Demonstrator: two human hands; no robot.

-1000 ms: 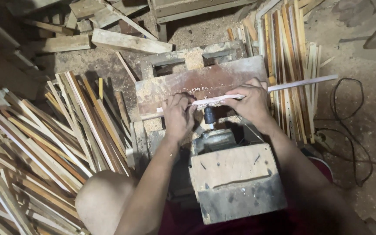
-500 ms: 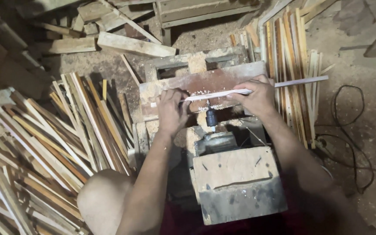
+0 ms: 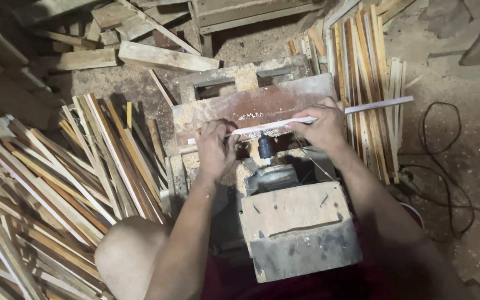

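Both hands are closed on one thin pale wooden strip (image 3: 284, 122), which lies nearly level across the worn board (image 3: 251, 105) of a small homemade machine. The left hand (image 3: 215, 149) pinches the strip near its left end, fingers curled over it; the right hand (image 3: 320, 129) clamps it further along, thumb under and fingers on top. From the right hand the strip runs out toward 3 o'clock, its free end reaching over the stack of slats (image 3: 362, 94) that stands at 2 o'clock from the hands. Directly below the strip, between the two hands, a dark round cutter head (image 3: 264, 147) sits on the front of a motor housing (image 3: 270, 178); whether strip and cutter touch cannot be told. Compared with the view half a second ago, the strip has shifted toward the left, with less of it overhanging on the right and the left hand closer to the cutter, which suggests the piece is being fed sideways past the cutter. A rough wooden box (image 3: 298, 230) covers the machine at 6 o'clock from the hands. A large loose heap of slats (image 3: 73, 183) lies at 9 o'clock, sawdust covers the floor, and a black cable (image 3: 445, 161) loops at 4 o'clock.
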